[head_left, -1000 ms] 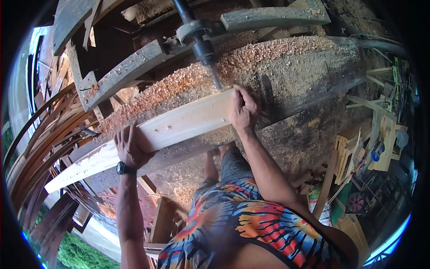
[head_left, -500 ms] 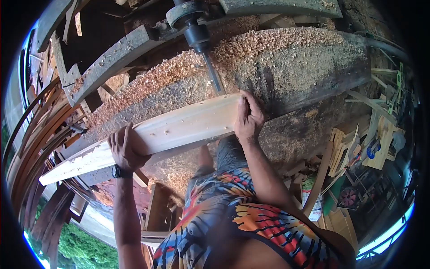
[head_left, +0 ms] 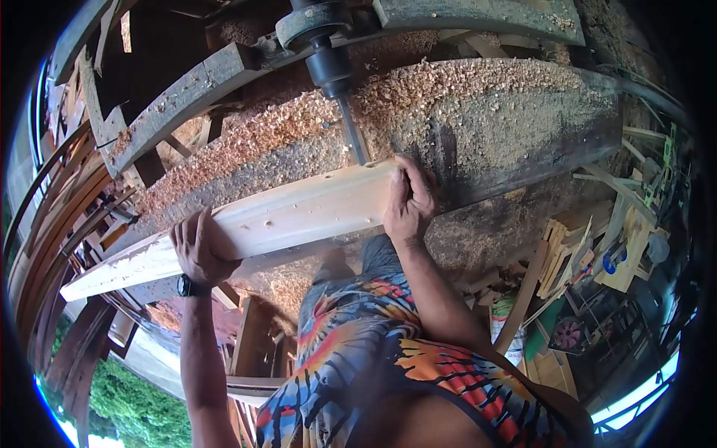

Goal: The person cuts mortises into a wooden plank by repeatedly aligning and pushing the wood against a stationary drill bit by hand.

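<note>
A long pale wooden board lies at a slant across the work table. My left hand, with a watch on its wrist, is closed over the board left of its middle. Around the board's right end my right hand is wrapped, thumb on the top face. Just beyond that end, a drill bit in a black chuck points down at the board's far edge. A small dark notch or hole shows in that edge beside the bit. Whether the bit touches the wood I cannot tell.
Wood shavings are heaped along the back of the table. Curved wooden pieces lie behind it. At the right are stacked offcuts and a fan. Long curved strips lean at the far left.
The board and both hands sit slightly further left in view, and the board's right end is a little lower. The view itself has shifted slightly. Both hands keep their grip.
</note>
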`<state>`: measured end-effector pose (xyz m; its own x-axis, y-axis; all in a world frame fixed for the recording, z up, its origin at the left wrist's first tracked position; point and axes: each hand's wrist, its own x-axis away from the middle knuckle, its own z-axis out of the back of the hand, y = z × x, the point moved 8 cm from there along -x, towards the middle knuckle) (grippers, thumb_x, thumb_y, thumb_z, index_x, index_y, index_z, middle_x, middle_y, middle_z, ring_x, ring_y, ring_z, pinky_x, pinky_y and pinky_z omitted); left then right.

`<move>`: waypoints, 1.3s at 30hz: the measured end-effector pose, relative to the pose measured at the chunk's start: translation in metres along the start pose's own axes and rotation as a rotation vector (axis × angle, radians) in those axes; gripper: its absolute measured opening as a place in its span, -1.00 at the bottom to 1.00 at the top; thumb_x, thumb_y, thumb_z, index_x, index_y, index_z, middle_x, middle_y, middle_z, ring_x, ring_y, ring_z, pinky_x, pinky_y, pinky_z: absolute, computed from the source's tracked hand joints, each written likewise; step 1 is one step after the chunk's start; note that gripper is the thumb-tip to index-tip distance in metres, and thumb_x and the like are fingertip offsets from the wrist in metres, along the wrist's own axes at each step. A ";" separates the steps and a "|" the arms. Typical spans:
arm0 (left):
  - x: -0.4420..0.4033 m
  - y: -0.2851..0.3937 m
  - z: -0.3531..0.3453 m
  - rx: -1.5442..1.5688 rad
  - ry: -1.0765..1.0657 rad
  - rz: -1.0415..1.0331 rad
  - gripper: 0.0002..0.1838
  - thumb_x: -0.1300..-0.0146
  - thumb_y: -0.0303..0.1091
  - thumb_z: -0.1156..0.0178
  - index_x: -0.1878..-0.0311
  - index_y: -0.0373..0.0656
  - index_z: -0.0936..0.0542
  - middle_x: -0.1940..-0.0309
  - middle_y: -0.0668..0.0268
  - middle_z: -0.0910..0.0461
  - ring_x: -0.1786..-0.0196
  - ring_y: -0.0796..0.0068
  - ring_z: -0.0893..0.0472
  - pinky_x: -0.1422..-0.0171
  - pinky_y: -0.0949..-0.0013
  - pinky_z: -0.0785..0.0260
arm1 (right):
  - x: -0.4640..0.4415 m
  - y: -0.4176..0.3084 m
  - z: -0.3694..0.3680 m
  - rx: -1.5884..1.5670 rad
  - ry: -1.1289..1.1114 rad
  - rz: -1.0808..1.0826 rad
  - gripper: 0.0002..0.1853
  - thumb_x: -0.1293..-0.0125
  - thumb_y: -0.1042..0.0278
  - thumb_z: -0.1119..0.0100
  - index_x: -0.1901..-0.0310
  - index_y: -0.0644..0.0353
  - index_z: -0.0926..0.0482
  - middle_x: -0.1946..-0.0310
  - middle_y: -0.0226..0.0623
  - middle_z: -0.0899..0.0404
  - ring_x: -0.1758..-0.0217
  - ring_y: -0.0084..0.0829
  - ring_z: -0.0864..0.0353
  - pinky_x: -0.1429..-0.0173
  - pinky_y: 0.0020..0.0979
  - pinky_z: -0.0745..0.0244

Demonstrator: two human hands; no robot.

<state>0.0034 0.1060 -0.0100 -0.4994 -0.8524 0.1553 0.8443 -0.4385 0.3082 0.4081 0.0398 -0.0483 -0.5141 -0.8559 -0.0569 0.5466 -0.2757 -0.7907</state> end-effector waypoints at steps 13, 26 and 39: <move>-0.002 -0.003 -0.001 -0.003 0.032 -0.018 0.27 0.44 -0.17 -0.70 -0.59 -0.13 -0.52 -0.27 0.03 -0.64 -0.28 -0.13 -0.59 -0.49 -0.22 -0.33 | -0.004 -0.003 -0.001 0.012 0.021 0.012 -0.74 -0.58 0.40 -0.32 -0.20 0.22 -0.80 -0.13 -0.18 -0.85 -0.14 -0.11 -0.70 -0.34 -0.10 -0.53; -0.006 -0.007 0.000 0.003 0.010 0.025 0.31 0.45 -0.20 -0.74 -0.62 -0.06 -0.48 -0.29 0.08 -0.62 -0.29 -0.07 -0.59 -0.51 -0.22 -0.30 | -0.012 -0.004 -0.004 0.019 0.036 0.044 -0.72 -0.66 0.39 -0.28 -0.23 0.29 -0.80 -0.04 -0.16 -0.83 -0.09 -0.24 -0.71 -0.24 -0.22 -0.60; -0.012 -0.015 -0.001 -0.017 0.012 0.042 0.33 0.47 -0.12 -0.78 -0.62 -0.03 -0.49 -0.27 0.09 -0.63 -0.29 -0.06 -0.59 -0.55 -0.24 -0.29 | -0.031 -0.011 -0.009 -0.026 0.093 0.081 -0.76 -0.50 0.44 -0.43 -0.13 0.25 -0.84 -0.02 -0.19 -0.89 -0.09 -0.18 -0.78 -0.26 -0.18 -0.63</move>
<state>-0.0032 0.1224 -0.0178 -0.4614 -0.8734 0.1560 0.8676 -0.4074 0.2852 0.4117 0.0739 -0.0433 -0.5285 -0.8304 -0.1766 0.5722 -0.1948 -0.7967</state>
